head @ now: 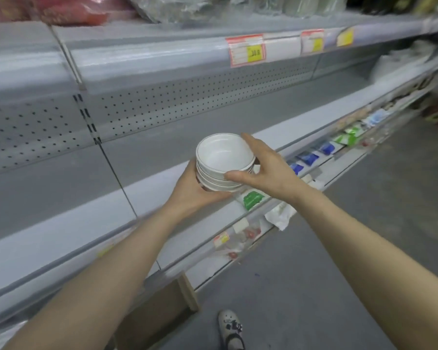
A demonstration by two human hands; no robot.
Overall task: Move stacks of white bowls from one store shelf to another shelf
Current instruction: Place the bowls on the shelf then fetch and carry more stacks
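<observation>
The left hand (195,195) cups the stack of white bowls (223,157) from its near left side, palm against the lower bowls and fingers curled in under the base. The right hand (266,173) clasps the stack from the right, spread wide: the thumb lies across the near side on the lower rims, and the fingers reach round the far side by the top rim. The stack sits between the two palms, upright and nested, each bowl edged with a thin dark line, the top one showing its bare inside. It is over the front edge of a grey shelf (61,198); whether its base touches the shelf cannot be told.

Behind stands a perforated back panel (162,102). The shelf above carries price tags (245,50) on its front strip and blurred bagged goods (86,8). Below the hands, a lower shelf holds green and blue packets (253,198). On the grey floor (339,248) lie a cardboard box (159,309) and the person's shoe (230,329).
</observation>
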